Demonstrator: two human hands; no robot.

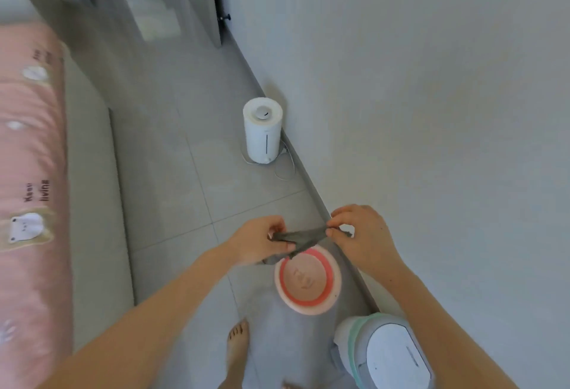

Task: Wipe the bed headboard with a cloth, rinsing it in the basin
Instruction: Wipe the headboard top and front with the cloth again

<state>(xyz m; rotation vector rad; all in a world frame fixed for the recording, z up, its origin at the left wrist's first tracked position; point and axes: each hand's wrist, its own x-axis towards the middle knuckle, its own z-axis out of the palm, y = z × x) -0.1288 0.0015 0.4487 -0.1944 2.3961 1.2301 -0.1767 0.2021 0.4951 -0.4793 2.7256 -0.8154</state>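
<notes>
The white wall [431, 111] rises just right of the pink basin [308, 306]. The grey tiled floor [172, 172] carries the basin close to the wall's foot. Well left of the basin lies the bed [27, 157] in its pink printed cover. Just to the near right of the basin stands a white-lidded bin [388, 354] with a mint band. Well beyond the basin, also by the wall, a white cylindrical humidifier [262, 134] stands upright, its cord looped on the tiles. My left grip [259, 240] and right grip [364, 234] hover over the basin's far rim. My bare foot [237, 345] stands to the near left of the basin. Each grip pinches one end of the dark grey cloth [300, 236], pulled into a twisted band between them. A tail hangs from its left end toward the rim, and I cannot tell whether it touches.
</notes>
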